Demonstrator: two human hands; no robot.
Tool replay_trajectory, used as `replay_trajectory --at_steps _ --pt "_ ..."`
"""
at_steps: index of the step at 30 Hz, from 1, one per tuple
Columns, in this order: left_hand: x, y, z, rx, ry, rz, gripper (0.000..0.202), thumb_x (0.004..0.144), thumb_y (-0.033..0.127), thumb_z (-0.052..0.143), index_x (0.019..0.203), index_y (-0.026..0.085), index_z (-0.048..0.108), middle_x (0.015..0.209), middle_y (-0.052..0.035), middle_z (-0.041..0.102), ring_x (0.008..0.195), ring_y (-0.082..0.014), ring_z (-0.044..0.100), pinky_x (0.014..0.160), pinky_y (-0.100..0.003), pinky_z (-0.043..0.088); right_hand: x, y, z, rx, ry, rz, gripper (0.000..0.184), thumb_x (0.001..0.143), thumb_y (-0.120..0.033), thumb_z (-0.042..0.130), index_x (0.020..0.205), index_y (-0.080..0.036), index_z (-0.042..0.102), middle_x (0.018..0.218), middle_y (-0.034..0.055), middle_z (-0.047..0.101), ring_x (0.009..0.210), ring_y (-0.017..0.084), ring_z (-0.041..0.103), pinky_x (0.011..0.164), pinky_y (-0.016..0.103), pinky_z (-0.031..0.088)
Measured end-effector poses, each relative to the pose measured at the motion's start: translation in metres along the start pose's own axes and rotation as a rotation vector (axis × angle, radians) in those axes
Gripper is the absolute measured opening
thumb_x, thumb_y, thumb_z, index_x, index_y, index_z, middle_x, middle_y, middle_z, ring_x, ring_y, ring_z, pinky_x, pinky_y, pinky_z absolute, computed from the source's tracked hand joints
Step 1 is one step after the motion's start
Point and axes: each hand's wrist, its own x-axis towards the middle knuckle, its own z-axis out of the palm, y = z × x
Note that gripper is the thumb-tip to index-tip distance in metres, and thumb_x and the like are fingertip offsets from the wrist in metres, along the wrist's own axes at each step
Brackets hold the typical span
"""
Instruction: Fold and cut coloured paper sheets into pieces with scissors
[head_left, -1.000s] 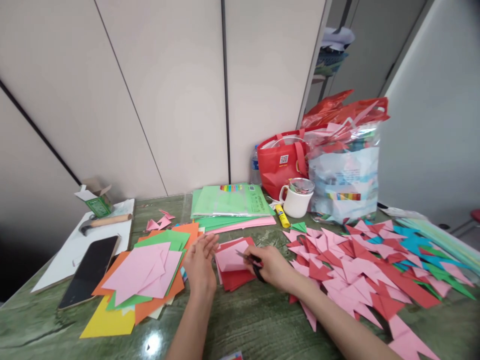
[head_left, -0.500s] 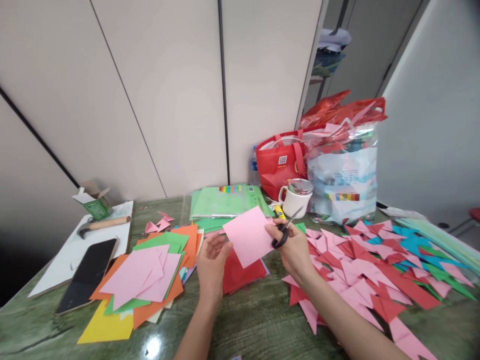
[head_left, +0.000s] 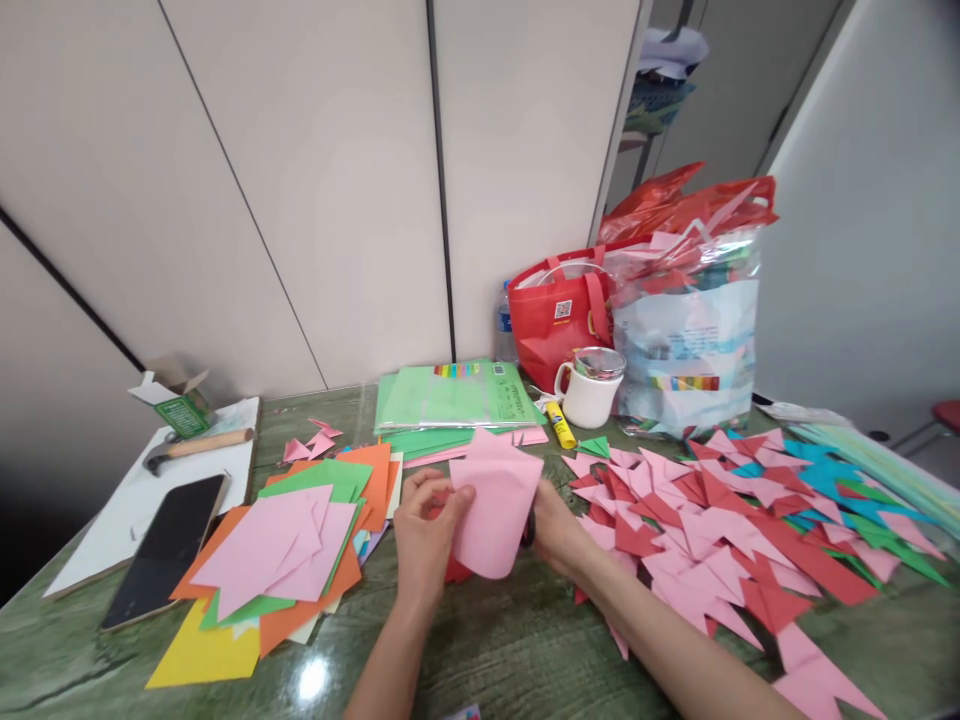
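Note:
A square sheet of pink paper [head_left: 491, 520] is bent over on itself in front of me, its fold curving at the lower edge. My left hand [head_left: 426, 525] pinches its left side, thumb on the near face. At the right edge of the sheet is my right hand [head_left: 559, 530], closed round scissors [head_left: 529, 528]; only part of the black handle shows, and the blades are hidden behind the paper. Whether the right fingers also grip the sheet I cannot tell. Red paper [head_left: 457, 570] lies beneath, mostly covered by the sheet and my left hand.
To the left are coloured paper sheets [head_left: 262, 550], a phone [head_left: 166, 545] and a hammer [head_left: 199, 450] on a white board. Cut pink and red pieces [head_left: 705, 540] spread out on the right. Behind stand green paper packs [head_left: 450, 398], a glue stick [head_left: 559, 425], a mug [head_left: 592, 395] and bags [head_left: 686, 330].
The pink sheet, flat before, is now folded over, and my left hand has taken hold of it. The scissors, whose blades pointed up and right, have turned behind the paper.

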Motion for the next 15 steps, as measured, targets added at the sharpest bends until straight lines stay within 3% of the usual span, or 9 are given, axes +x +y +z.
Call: replay_trajectory --at_steps 3,6,9,12,15 --pt "-0.001 0.0 0.0 0.041 -0.039 -0.001 0.016 0.054 0.028 0.071 0.061 0.015 0.065 0.083 -0.004 0.052 0.07 -0.0118 0.049 0.06 -0.021 0.041 -0.007 -0.005 0.008 -0.004 -0.065 0.079 0.024 0.062 -0.038 0.067 0.077 -0.02 0.064 0.063 0.004 0.064 0.051 0.016 0.055 0.049 0.029 0.045" --pt "-0.001 0.004 0.0 -0.002 -0.116 -0.041 0.016 0.058 0.029 0.069 0.059 0.015 0.063 0.076 -0.0032 0.054 0.069 -0.012 0.05 0.064 -0.022 0.041 -0.005 -0.007 0.008 0.024 0.03 0.047 0.025 0.06 -0.043 0.066 0.07 -0.02 0.064 0.061 0.0044 0.063 0.049 0.017 0.055 0.046 0.029 0.044" --pt "0.0 0.013 -0.002 -0.221 -0.166 -0.175 0.015 0.062 0.028 0.067 0.066 0.014 0.062 0.074 -0.0036 0.06 0.072 -0.0134 0.054 0.07 -0.025 0.043 0.005 -0.004 -0.002 0.029 0.123 -0.019 0.029 0.056 -0.042 0.068 0.073 -0.02 0.062 0.065 0.0039 0.063 0.053 0.017 0.056 0.048 0.028 0.044" --pt "0.001 0.025 -0.004 -0.554 -0.219 -0.33 0.032 0.067 0.039 0.061 0.088 0.016 0.062 0.095 -0.0102 0.063 0.088 -0.0216 0.057 0.076 -0.036 0.045 0.014 -0.002 -0.018 0.004 0.269 -0.111 0.035 0.051 -0.035 0.073 0.078 -0.019 0.059 0.059 -0.0015 0.057 0.048 0.013 0.051 0.045 0.024 0.04" --pt "-0.004 0.036 -0.002 -0.761 -0.357 -0.295 0.065 0.057 0.061 0.057 0.107 0.019 0.056 0.123 -0.016 0.048 0.114 -0.03 0.043 0.085 -0.045 0.041 0.02 -0.003 -0.029 0.001 0.396 -0.166 0.04 0.049 -0.031 0.075 0.082 -0.019 0.055 0.061 -0.0045 0.053 0.047 0.009 0.048 0.044 0.021 0.037"
